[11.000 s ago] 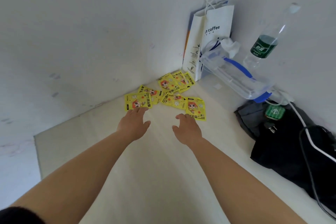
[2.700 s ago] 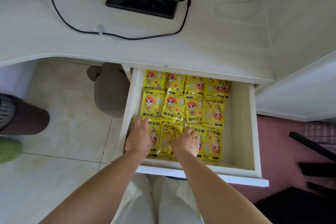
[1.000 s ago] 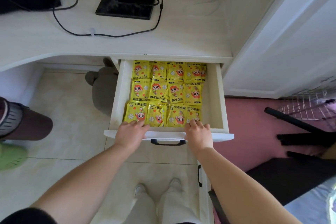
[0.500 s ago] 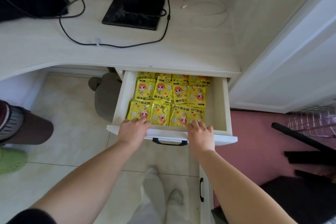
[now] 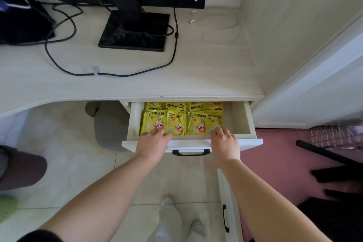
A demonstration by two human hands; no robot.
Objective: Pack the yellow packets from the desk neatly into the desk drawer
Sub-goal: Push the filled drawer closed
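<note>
Yellow packets (image 5: 177, 122), back rows under desk (image 5: 137, 82)

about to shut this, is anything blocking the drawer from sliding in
Nothing visible does. The packets lie flat below the drawer rim. Only the left hand and right hand overhang its front edge, fingertips inside.

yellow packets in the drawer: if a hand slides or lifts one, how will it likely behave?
The yellow packets look like thin, glossy film pouches, so probably floppy and a bit slippery. They lie flat in overlapping rows in the drawer, so pushing one would likely drag its neighbours. Creased faces suggest soft, light contents; unlikely to roll or tip. Both the left hand and right hand rest at the front edge.
</note>
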